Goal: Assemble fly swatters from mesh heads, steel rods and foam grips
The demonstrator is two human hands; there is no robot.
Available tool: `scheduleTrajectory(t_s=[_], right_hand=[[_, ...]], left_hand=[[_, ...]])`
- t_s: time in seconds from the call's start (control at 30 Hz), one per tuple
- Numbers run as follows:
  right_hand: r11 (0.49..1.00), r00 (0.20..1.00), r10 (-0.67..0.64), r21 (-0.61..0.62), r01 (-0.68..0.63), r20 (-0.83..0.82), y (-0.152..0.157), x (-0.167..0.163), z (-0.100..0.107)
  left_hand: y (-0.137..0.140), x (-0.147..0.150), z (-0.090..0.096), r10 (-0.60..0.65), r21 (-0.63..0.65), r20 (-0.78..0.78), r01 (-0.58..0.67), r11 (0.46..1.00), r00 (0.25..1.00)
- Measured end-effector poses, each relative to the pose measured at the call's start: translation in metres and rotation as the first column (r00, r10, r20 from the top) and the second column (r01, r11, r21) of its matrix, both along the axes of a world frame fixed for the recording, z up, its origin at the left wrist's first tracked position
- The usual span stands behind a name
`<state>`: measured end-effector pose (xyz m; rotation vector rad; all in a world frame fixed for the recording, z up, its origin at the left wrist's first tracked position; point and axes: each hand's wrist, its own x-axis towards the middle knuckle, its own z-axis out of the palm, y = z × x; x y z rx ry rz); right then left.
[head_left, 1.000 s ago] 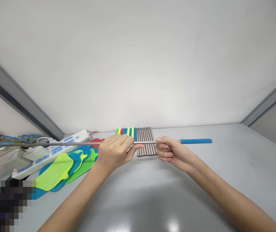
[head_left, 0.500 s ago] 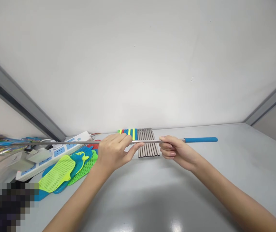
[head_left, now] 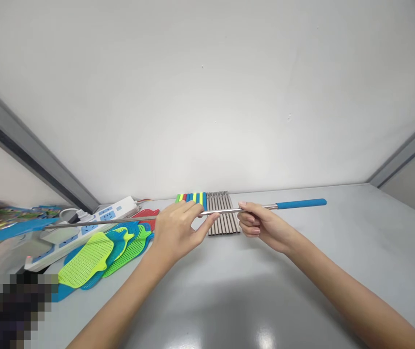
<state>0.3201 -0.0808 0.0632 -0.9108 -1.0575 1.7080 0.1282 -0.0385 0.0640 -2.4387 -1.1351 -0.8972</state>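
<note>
- One telescopic metal rod [head_left: 223, 211], held in both my hands in front of me, lying crosswise above the tabletop [head_left: 319, 271] and slightly raised at its right end.
- One blue grip [head_left: 301, 203], sleeved on the rod's right end, beyond my right hand.
- One flat blue piece [head_left: 14, 229], at the rod's left end, running out of view; whether it is fixed there I cannot tell.
- My left hand [head_left: 178, 225]: back upward, fingers curled over the rod, thumb stretched along its near side.
- My right hand [head_left: 261, 225]: thumb and forefinger pinching the rod just short of the grip, other fingers folded in.
- One row of bare metal tubes [head_left: 225, 225], side by side behind the rod.
- One row of coloured sleeves [head_left: 194, 198], green, yellow, red and blue, touching or just beside the tubes, partly hidden by my left hand.
- One overlapping pile of perforated swatter heads [head_left: 87, 261], yellow, blue, green and red, to my left.
- One white power strip [head_left: 118, 211], behind the pile, plugs [head_left: 84, 215] inserted.
</note>
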Motion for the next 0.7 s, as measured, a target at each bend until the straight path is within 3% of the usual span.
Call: scheduleTrajectory(t_s=[0.33, 0.5, 0.7], right_hand=[[1.000, 0.999, 0.012, 0.014, -0.012, 0.048, 0.0038, 0.0036, -0.0023], [0.996, 0.989, -0.038, 0.082, 0.027, 0.144, 0.0030, 0.0093, 0.0035], [0.994, 0.991, -0.041, 0.103, 0.027, 0.129, 0.0012, 0.0090, 0.0044]], left_hand=[[0.0010, 0.0002, -0.0035, -0.011, -0.040, -0.015, 0.011, 0.999, 1.000], [0.0013, -0.0006, -0.0040, -0.027, 0.009, 0.001, 0.027, 1.000, 1.000], [-0.0003, -0.0029, -0.0011, -0.055, 0.078, 0.005, 0.054, 0.995, 0.998]])
